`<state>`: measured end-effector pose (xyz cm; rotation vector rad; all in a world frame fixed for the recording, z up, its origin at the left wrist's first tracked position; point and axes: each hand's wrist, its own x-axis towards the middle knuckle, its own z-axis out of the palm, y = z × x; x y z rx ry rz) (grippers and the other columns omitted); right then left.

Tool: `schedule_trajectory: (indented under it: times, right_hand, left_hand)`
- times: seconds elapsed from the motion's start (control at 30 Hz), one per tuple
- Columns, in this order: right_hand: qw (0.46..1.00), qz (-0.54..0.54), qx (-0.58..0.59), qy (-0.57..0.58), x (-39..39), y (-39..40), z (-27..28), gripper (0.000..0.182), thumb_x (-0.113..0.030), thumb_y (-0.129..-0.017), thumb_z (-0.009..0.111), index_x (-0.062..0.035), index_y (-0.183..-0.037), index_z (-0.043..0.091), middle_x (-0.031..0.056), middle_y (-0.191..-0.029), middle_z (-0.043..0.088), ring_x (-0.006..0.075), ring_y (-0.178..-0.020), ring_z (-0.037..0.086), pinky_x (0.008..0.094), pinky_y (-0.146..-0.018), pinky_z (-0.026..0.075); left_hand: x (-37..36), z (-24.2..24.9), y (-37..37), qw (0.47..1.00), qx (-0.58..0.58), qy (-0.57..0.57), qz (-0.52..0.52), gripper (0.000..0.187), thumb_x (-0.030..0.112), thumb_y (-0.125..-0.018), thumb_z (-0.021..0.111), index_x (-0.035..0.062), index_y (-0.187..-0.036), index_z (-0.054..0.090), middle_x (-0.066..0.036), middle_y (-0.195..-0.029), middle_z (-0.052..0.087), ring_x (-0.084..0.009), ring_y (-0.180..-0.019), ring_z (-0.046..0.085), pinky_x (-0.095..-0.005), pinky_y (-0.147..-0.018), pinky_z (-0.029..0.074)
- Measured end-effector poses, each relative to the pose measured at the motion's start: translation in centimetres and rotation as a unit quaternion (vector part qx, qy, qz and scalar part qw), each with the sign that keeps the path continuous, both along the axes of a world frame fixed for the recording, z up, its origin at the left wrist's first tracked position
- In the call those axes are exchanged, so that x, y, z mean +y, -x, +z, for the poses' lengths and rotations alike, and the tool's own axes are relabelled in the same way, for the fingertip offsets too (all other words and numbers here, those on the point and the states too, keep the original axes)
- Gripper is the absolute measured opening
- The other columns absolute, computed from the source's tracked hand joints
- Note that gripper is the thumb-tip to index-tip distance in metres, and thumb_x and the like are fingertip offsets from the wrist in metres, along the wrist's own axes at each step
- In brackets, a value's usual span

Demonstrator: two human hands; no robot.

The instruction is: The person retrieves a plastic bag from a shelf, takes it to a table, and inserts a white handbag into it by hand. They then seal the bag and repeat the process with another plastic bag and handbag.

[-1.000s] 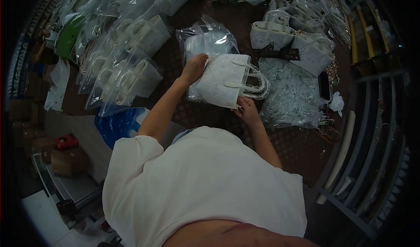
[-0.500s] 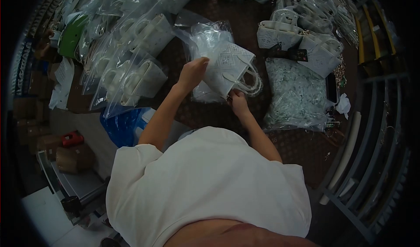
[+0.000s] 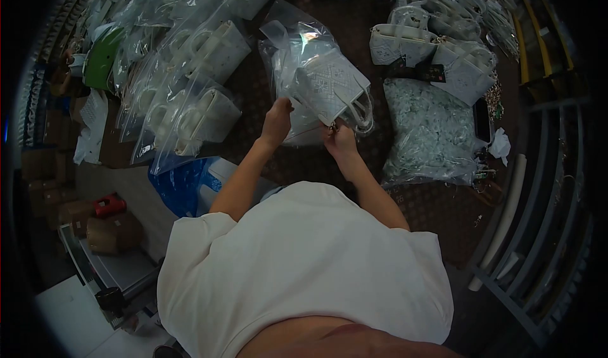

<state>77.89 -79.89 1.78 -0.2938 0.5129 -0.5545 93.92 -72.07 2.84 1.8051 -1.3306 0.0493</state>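
A white handbag [image 3: 332,85] with an embossed pattern lies tilted on a stack of clear plastic bags [image 3: 297,44], its handles toward the right. My right hand [image 3: 342,141] is closed at the handbag's near corner, where a small dark, shiny piece shows by the fingertips. My left hand [image 3: 277,122] is closed beside the near left edge of the plastic bags, just left of the handbag. What its fingers hold, if anything, is hidden.
Handbags in clear plastic [image 3: 206,120] line the left of the brown table [image 3: 424,218]. Unwrapped white handbags [image 3: 402,44] stand at the back right, behind a large plastic sack of pale pieces [image 3: 427,133]. Metal shelving [image 3: 538,231] borders the right; cardboard boxes [image 3: 114,231] sit at lower left.
My left hand has come off the handbag's side and moved down toward me. The handbag has shifted slightly, and more of the plastic bags beneath shows. My right hand stays at its corner.
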Motion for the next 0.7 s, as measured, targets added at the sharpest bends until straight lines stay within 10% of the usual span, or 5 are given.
schedule_trajectory:
  times: [0.1,0.3,0.7]
  right_hand:
    - [0.998,-0.003,0.066,0.023,0.2,-0.4,-0.3,0.017,-0.010,-0.086,0.039,-0.0036,-0.093,0.053,0.0064,-0.075,0.054,0.0083,-0.055,0.043,0.0200,-0.046,0.035]
    - [0.998,-0.013,0.062,0.000,0.9,-0.5,-0.8,0.015,-0.009,-0.086,0.041,-0.0048,-0.094,0.053,0.0065,-0.077,0.054,0.0094,-0.056,0.045,0.0209,-0.046,0.036]
    - [0.993,-0.019,0.107,0.036,1.1,-0.4,-1.1,0.013,-0.013,-0.087,0.044,-0.0044,-0.093,0.052,0.0048,-0.071,0.053,0.0115,-0.054,0.046,0.0231,-0.047,0.037]
  left_hand:
    - [0.5,-0.5,1.3,0.994,0.070,-0.038,-0.074,0.013,-0.003,-0.077,0.054,0.0007,-0.087,0.047,-0.014,-0.076,0.049,-0.0279,-0.067,0.053,-0.0331,-0.061,0.044]
    - [-1.1,2.2,0.4,0.986,0.034,0.080,0.142,0.028,0.000,-0.073,0.058,0.0003,-0.098,0.047,-0.013,-0.084,0.049,-0.0271,-0.072,0.054,-0.0335,-0.063,0.046]
    - [-2.1,0.8,-2.2,0.994,0.099,-0.029,0.019,0.018,0.003,-0.080,0.053,-0.0018,-0.098,0.054,-0.012,-0.082,0.058,-0.0222,-0.071,0.058,-0.0272,-0.067,0.047]
